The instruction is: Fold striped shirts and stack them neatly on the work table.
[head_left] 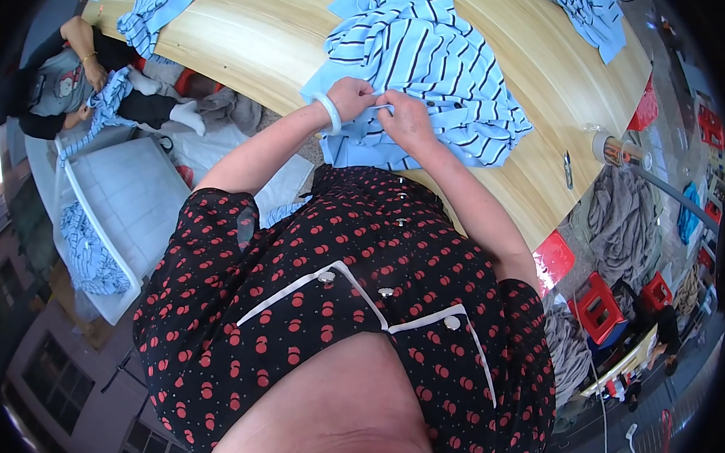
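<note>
A light blue garment point(420, 61) with dark and white stripes lies bunched on the wooden table in front of me. At its near part, my left hand point(351, 100) and my right hand point(406, 122) are close together, fingertips pinching a narrow light blue edge of the cloth between them. A pale bracelet point(329, 114) circles my left wrist. Small dark spots like buttons show on the cloth just right of my right hand. My fingers cover the exact bit of edge they hold.
On the wooden table point(541, 113) lie more striped garments point(165, 7) point(590, 21) and a small slim dark tool point(568, 170). A person point(66, 88) sits at left, handling striped cloth. A white crate point(123, 185) stands nearby. Grey cloth point(621, 215) and red stools point(597, 308) are at right.
</note>
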Action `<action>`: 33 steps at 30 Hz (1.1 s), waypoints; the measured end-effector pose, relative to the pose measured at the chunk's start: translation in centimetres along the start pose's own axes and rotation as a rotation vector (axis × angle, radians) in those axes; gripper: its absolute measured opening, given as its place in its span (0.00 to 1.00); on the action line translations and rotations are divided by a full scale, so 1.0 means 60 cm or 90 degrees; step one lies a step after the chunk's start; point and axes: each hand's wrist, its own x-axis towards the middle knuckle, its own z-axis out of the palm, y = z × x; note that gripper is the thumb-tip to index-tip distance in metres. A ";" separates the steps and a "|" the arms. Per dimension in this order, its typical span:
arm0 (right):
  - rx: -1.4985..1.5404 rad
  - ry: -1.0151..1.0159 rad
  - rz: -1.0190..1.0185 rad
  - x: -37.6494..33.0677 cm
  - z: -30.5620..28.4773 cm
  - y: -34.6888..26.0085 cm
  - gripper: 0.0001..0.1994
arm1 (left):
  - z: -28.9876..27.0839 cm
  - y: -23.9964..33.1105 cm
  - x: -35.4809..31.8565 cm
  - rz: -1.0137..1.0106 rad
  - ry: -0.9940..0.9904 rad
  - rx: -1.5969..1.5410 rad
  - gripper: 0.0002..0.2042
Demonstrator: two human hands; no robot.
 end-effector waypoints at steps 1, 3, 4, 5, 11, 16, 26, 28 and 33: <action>0.010 0.011 0.009 0.000 0.001 -0.001 0.07 | 0.000 0.000 0.000 -0.027 -0.008 -0.034 0.11; 0.019 0.022 0.018 -0.001 0.002 -0.001 0.07 | -0.002 0.008 -0.003 -0.078 -0.021 -0.081 0.11; 0.019 0.040 0.016 -0.002 0.003 0.002 0.07 | -0.004 0.013 -0.003 -0.129 -0.034 -0.127 0.11; 0.020 0.058 0.015 -0.003 0.005 0.005 0.07 | -0.004 0.014 -0.002 -0.128 -0.035 -0.128 0.11; -0.099 0.058 -0.061 -0.009 0.012 0.010 0.05 | -0.003 0.005 -0.005 -0.029 -0.013 -0.032 0.11; -0.152 0.064 -0.091 -0.010 0.009 0.017 0.06 | -0.008 0.040 -0.027 0.134 -0.024 0.190 0.12; -0.185 0.022 -0.062 -0.004 0.016 0.017 0.02 | 0.019 0.028 -0.037 0.155 0.145 0.222 0.09; -0.185 0.029 -0.073 -0.005 0.017 0.023 0.03 | 0.020 0.029 -0.035 0.147 0.129 0.261 0.08; -0.193 0.040 -0.093 -0.010 0.022 0.026 0.04 | 0.024 0.029 -0.033 0.171 0.122 0.299 0.07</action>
